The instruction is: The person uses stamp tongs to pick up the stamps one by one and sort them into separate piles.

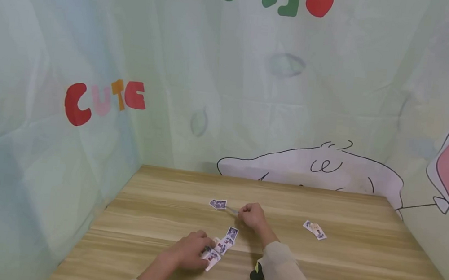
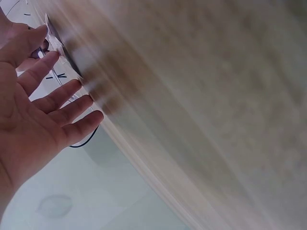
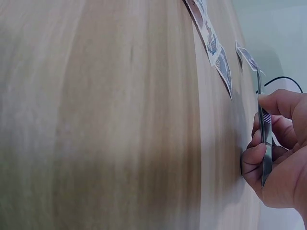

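Wood-grain table (image 1: 341,277) is bearing stamps (image 1: 221,204). Right hand (image 1: 253,216) is gripping tweezers (image 3: 266,125); left hand (image 1: 191,250), relaxed, is resting at nearer stamps (image 1: 222,246).

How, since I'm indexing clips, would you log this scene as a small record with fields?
Left hand: fingers spread, at the near stamps
Right hand: holds tweezers
Tweezers' tip: by the far stamps; contact unclear
Other stamps: right side, apart from both hands
By right sleeve: small black object, partly hidden
Surface: wood-grain table
Backdrop: pale cloth with printed lettering
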A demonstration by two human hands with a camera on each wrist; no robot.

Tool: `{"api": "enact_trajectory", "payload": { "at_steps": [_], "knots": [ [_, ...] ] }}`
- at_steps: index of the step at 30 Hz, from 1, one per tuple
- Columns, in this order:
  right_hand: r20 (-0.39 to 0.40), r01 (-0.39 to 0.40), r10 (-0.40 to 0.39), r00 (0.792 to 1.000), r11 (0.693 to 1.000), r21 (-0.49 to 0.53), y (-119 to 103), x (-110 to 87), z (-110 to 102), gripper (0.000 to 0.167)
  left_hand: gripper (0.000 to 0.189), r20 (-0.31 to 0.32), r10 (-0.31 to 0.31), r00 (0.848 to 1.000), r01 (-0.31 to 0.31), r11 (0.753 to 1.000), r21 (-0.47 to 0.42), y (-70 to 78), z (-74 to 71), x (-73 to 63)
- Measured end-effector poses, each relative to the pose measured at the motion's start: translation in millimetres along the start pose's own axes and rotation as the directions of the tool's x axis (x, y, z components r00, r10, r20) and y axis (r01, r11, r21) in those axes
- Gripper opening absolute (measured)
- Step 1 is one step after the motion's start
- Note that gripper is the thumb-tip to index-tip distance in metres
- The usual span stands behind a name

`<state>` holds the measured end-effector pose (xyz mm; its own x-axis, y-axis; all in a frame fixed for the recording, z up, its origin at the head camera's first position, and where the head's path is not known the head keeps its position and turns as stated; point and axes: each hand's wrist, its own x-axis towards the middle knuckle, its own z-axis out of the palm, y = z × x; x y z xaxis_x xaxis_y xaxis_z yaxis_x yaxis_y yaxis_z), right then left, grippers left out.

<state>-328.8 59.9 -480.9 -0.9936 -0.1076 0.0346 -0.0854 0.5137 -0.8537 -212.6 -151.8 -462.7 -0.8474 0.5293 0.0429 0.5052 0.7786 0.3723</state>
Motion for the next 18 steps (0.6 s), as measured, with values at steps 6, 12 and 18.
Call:
{"api": "enact_trajectory", "payload": {
  "at_steps": [6,12,18],
  "knots": [
    [-0.001,0.012,-0.012,1.0,1.0,-0.001,0.4,0.6,2.2,0.005,0.044,0.0,-0.004,1.0,0.004,1.0,0.009,-0.3,-0.4,0.3],
    [-0.013,0.004,-0.004,1.0,1.0,-0.006,-1.2,0.9,2.4,0.004,0.045,0.003,0.002,1.0,-0.002,1.0,-0.005,-0.7,-0.7,1.3],
    [-0.002,-0.01,0.01,1.0,0.999,-0.039,-3.2,-0.2,2.6,0.003,0.046,0.014,-0.011,1.0,0.012,1.0,-0.023,0.9,-1.9,0.3]
  ]
}}
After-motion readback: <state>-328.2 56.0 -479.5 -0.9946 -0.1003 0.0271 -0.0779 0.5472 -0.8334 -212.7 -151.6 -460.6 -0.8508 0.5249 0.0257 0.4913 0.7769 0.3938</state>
